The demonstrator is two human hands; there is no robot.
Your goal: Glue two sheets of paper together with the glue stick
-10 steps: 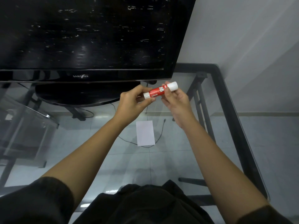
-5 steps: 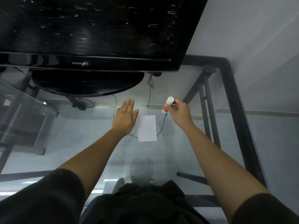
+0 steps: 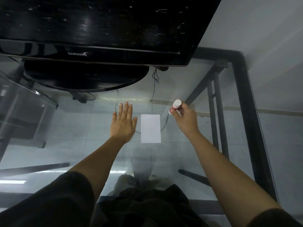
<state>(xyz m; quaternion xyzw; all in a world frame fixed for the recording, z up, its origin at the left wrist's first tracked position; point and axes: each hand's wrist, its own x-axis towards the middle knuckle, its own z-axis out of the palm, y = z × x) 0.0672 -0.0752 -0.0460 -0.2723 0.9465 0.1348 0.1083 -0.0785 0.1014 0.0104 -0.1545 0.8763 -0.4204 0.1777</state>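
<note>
A small white paper [image 3: 150, 128] lies flat on the glass table [image 3: 98, 145], between my two hands. I cannot tell whether it is one sheet or two stacked. My left hand [image 3: 122, 122] rests flat and open, palm down, just left of the paper, its thumb close to the paper's left edge. My right hand [image 3: 185, 118] is closed around a red and white glue stick [image 3: 175, 106], held tilted up and to the right of the paper's top right corner. The stick's white end points upward; most of its body is hidden in my fist.
A black television [image 3: 98, 30] on an oval stand [image 3: 85, 77] fills the far side of the table. The table's black metal frame [image 3: 246, 112] runs along the right edge. A thin cable [image 3: 154, 89] hangs behind the paper. A grey wall is at the right.
Both hands held the glue stick up in the air a second ago. My left hand let go and came down flat beside the paper; my right hand lowered with the stick.
</note>
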